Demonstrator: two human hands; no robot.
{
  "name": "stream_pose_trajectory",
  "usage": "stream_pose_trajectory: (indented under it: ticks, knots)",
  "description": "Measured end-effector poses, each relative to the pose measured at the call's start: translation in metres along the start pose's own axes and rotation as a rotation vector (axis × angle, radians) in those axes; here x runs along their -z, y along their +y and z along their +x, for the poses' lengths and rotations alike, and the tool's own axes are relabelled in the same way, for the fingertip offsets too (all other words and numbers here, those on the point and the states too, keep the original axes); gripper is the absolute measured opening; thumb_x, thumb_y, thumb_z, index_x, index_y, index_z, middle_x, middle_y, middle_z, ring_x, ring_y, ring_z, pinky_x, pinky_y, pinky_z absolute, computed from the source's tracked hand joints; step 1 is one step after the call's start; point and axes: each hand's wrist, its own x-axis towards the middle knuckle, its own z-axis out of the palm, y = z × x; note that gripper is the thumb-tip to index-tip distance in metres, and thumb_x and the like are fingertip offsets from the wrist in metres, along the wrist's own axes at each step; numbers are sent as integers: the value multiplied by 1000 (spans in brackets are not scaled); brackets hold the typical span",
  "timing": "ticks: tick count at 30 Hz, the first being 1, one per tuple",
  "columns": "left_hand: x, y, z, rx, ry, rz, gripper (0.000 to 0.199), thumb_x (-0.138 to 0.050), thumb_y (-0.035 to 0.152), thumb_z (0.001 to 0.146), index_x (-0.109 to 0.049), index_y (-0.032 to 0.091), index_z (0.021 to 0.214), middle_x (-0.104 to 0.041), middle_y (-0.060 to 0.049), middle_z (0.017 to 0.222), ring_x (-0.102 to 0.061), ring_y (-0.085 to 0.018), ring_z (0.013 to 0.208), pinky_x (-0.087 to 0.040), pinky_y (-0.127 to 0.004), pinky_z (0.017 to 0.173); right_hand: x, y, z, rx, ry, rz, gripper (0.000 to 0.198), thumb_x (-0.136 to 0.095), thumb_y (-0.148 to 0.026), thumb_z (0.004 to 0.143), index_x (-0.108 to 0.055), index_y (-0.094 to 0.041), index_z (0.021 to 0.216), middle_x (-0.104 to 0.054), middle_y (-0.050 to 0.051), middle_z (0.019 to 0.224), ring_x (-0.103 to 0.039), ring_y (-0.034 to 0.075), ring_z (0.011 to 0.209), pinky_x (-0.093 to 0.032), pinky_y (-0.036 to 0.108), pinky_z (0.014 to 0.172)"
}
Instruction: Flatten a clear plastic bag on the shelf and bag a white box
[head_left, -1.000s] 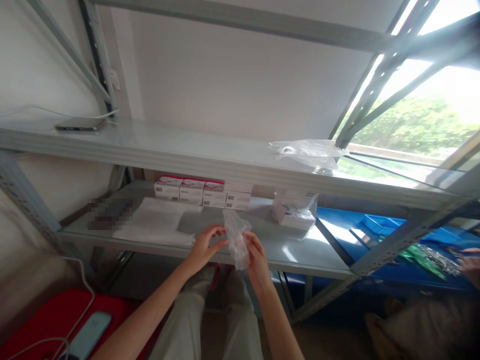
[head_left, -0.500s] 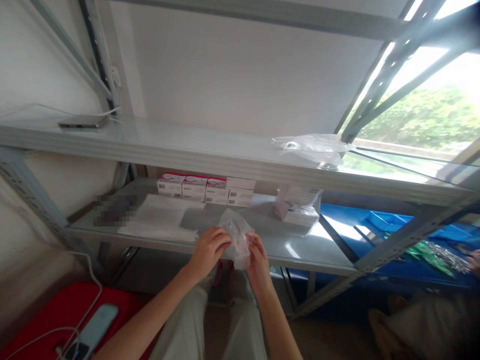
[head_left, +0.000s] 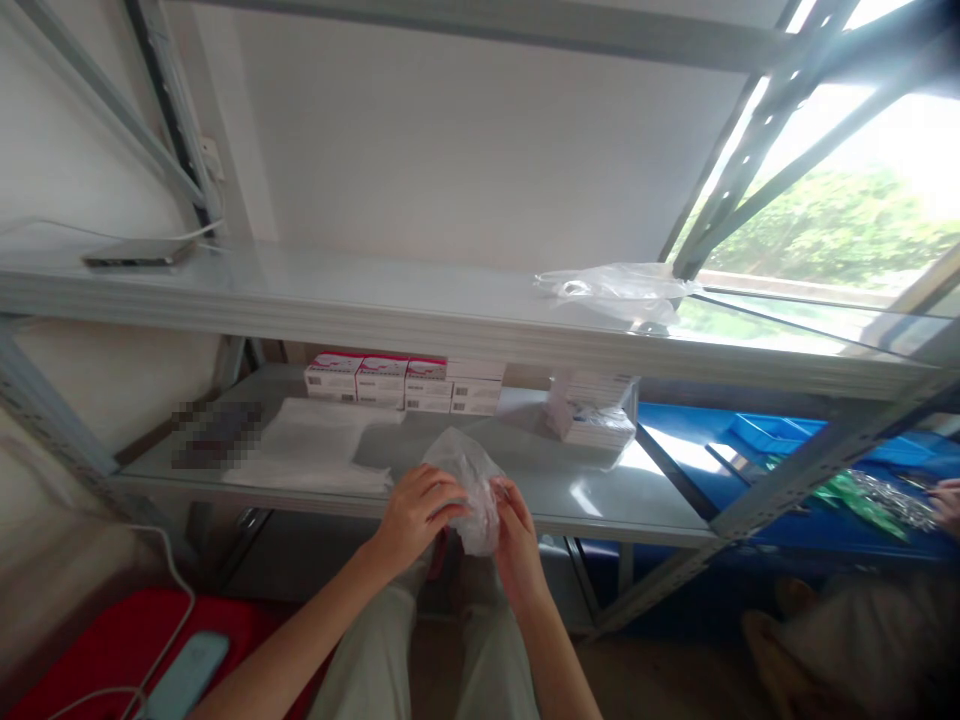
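A crumpled clear plastic bag (head_left: 469,470) is held between my two hands, just over the front edge of the lower grey shelf (head_left: 420,445). My left hand (head_left: 424,505) grips its left side with curled fingers. On the bag's right side, my right hand (head_left: 514,525) pinches the film between thumb and fingers. Behind the bag, small white boxes with pink tops (head_left: 382,380) stand in a stacked row. White sheets or flat bags (head_left: 307,445) lie to the left of my hands. Farther right sits a plastic-wrapped stack of white boxes (head_left: 596,415).
The upper shelf (head_left: 375,295) runs across above my hands, with a clear plastic bag (head_left: 615,285) and a flat device (head_left: 139,255) on it. A phone (head_left: 187,675) lies on a red surface (head_left: 97,640) at lower left. Another person's hand (head_left: 946,500) shows beside blue trays (head_left: 780,430).
My view has shifted slightly, moving the shelf contents a little left. The bag's upper part has spread toward the left and its lower end sits a bit lower; both hands keep hold.
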Motion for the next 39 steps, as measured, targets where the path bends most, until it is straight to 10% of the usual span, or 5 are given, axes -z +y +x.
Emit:
stream_pose_trajectory:
  ticks: [12,29,39]
  knots:
    - [2,-3,-7,11,142,-81,16,-61,15,84,-70,25,94,-64,-2,89,-61,-13,82,-50,-26,71,9,0,-1,-29,23,9,23,-74,-31,62,-62,-22,79,-62,-4,71,-55,11,60,-44,21,57]
    - [28,-26,-14,606,562,-31,21,-53,38,87,-61,18,85,-65,-3,81,-62,-15,74,-50,-23,67,39,-90,12,203,51,-399,36,-74,-50,64,-64,-21,84,-61,-1,59,-58,15,53,-49,27,53]
    - [25,-29,-23,598,499,-13,23,-47,37,90,-59,18,88,-63,-3,82,-60,-15,77,-47,-25,69,25,-30,-7,-397,-246,-129,47,-74,-41,69,-63,-21,111,-71,7,94,-67,18,74,-52,32,69]
